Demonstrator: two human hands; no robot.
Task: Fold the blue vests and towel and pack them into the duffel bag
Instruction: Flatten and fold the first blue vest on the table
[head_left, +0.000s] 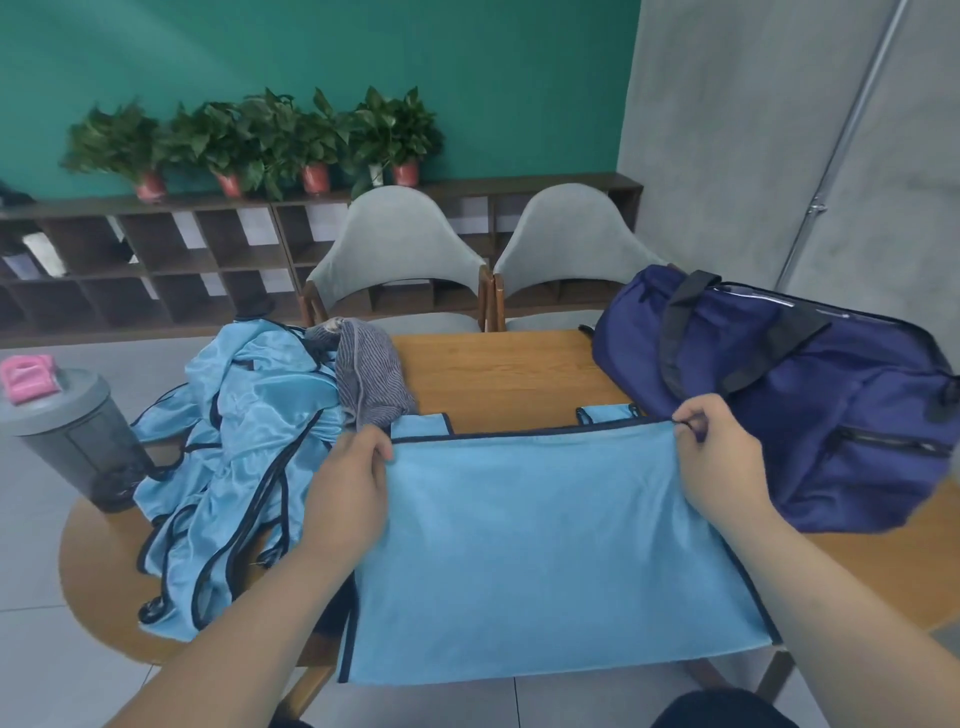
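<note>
Vest (550, 540), draped over the desk's (498, 374) near edge, seems light, limp; left hand (353, 483) and right hand (722, 452) pinch its far corners, the surest hold.

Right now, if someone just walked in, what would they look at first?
Most likely the light blue vest spread flat in the middle of the wooden table, with the left hand and right hand each pinching a far corner. Next, the big navy duffel bag on the table's right side, and the shiny heap of blue vests on the left with a grey striped towel on top.
</note>
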